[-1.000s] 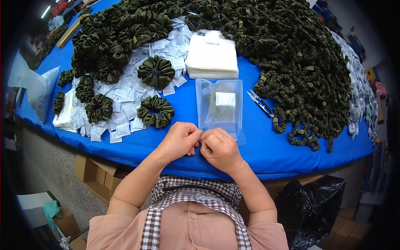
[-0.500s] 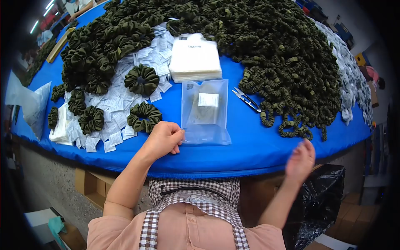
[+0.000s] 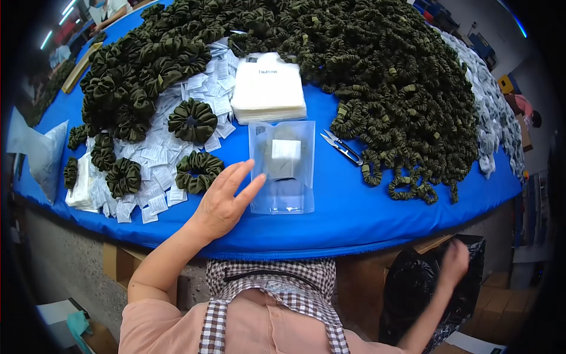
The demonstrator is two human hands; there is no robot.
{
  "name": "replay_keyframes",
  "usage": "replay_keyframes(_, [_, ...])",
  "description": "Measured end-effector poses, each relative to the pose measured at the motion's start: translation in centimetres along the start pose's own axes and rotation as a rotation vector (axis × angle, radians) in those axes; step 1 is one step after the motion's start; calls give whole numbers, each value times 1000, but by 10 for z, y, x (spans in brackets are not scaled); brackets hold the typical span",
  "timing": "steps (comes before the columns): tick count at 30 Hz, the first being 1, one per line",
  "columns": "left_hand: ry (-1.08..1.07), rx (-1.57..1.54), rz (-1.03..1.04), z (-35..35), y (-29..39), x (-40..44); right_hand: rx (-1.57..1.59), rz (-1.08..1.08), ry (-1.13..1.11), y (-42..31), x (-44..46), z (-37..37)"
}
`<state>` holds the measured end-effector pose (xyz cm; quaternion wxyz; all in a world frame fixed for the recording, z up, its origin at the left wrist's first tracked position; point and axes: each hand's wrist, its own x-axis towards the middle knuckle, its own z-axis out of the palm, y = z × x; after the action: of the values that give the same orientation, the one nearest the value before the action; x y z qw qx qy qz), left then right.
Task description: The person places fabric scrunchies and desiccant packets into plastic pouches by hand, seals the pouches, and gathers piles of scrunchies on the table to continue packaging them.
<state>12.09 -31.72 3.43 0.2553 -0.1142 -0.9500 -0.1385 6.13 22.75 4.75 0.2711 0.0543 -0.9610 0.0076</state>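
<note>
A clear plastic bag (image 3: 300,192) lies flat on the blue cloth in front of me, with a white label (image 3: 286,150) showing and something dark green inside. My left hand (image 3: 223,203) is open at its left edge, fingers spread and holding nothing; whether the fingertips touch the bag is unclear. My right hand (image 3: 455,262) is off the table at the right, over a black plastic bag (image 3: 410,289). Its fingers look curled but are blurred, and I cannot see whether anything is in them. A dark green scrunchie (image 3: 200,172) lies just beyond my left hand.
Behind the clear bag stands a stack of white bags (image 3: 268,88). Thread snips (image 3: 342,147) lie to its right. Piles of green scrunchies (image 3: 407,112) cover the far and right table, and small white labels (image 3: 156,177) are strewn at left. A person (image 3: 112,12) sits at far left.
My left hand has let go of the clear bag's lower left edge and opened. My right hand has moved right and down, past the table edge to the black bag.
</note>
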Motion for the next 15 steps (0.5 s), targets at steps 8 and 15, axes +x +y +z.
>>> replay_keyframes(8, [-96, -48, 299, 6, -12, 5, 610, -1203, 106, -284, 96, 53])
replay_keyframes(15, [-164, -36, 313, 3, -21, -5, 689, -1330, -32, -299, 93, 71])
